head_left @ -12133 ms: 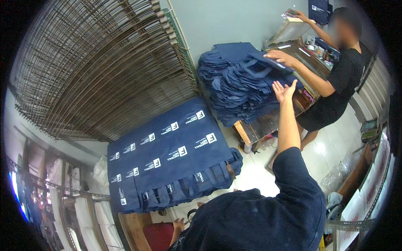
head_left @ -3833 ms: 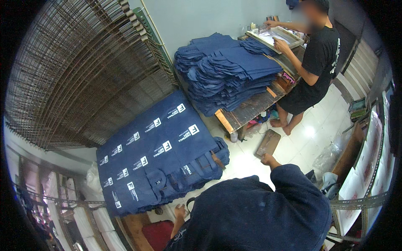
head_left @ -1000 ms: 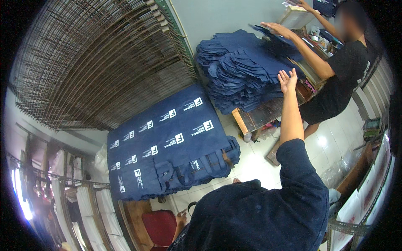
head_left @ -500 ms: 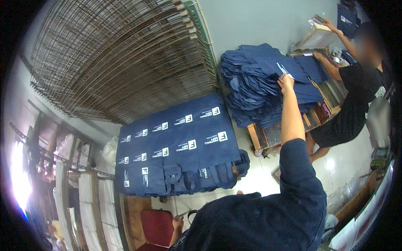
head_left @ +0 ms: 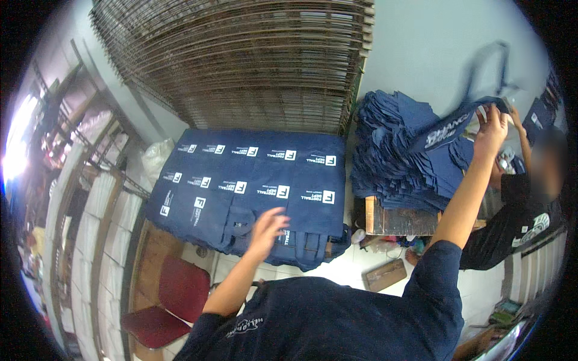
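My right hand (head_left: 492, 127) is raised at the far right, fingers closed on a navy cloth tote bag (head_left: 447, 131) with white print. The bag hangs in front of a tall pile of navy cloth pieces (head_left: 382, 156), and its strap loop swings up, smeared by motion. Over the near edge of a table covered with navy printed bags (head_left: 241, 165), my left hand (head_left: 267, 233) is open, fingers apart and holding nothing. Fabric bag handles (head_left: 308, 246) hang along that near edge, just right of this hand.
A metal drying rack (head_left: 241, 60) rises behind the bag-covered table. A co-worker in a black shirt (head_left: 512, 225) stands at the right beside the wooden bench (head_left: 397, 221). A red chair (head_left: 180, 289) stands at lower left, and a flat brown box (head_left: 385, 275) lies on the floor.
My right hand has moved right and lifted the tote bag off the pile. My left hand has come up from low beside the chair to the table's near edge. The view has shifted.
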The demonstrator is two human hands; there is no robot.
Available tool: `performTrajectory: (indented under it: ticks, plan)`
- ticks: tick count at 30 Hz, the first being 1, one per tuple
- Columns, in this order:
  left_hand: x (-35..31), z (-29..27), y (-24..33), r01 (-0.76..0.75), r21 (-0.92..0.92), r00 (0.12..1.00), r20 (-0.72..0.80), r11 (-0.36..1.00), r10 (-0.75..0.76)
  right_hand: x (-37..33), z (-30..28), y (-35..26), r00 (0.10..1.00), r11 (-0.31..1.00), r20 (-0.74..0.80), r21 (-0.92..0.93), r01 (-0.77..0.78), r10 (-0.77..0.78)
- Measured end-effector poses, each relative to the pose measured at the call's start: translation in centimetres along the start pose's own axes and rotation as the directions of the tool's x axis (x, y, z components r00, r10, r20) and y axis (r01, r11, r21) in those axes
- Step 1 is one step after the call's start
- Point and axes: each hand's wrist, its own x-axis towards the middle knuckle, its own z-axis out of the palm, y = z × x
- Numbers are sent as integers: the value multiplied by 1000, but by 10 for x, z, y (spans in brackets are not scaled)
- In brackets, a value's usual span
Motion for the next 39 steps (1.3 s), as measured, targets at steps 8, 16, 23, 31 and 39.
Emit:
performTrajectory:
  ticks: [8, 16, 23, 31, 39]
  plan:
    - [40, 156, -20, 847, -286, 370, 922, 449, -110, -61, -60, 40, 927, 920, 55, 112, -376, 372]
    - [32, 150, 0, 728, -248, 502, 828, 639, -251, -152, -66, 4, 889, 886, -40, 111, -451, 457]
    - [65, 110, 22, 610, -532, 681, 730, 588, -47, -187, -48, -41, 899, 898, -44, 91, -430, 435]
    - [109, -15, 117, -25, -605, 957, 215, 796, 193, -353, -32, 20, 732, 630, 74, 457, -628, 677]
    - [147, -85, 161, -163, -360, 878, 373, 919, 301, -454, 5, 74, 114, 51, 259, 238, -970, 959]
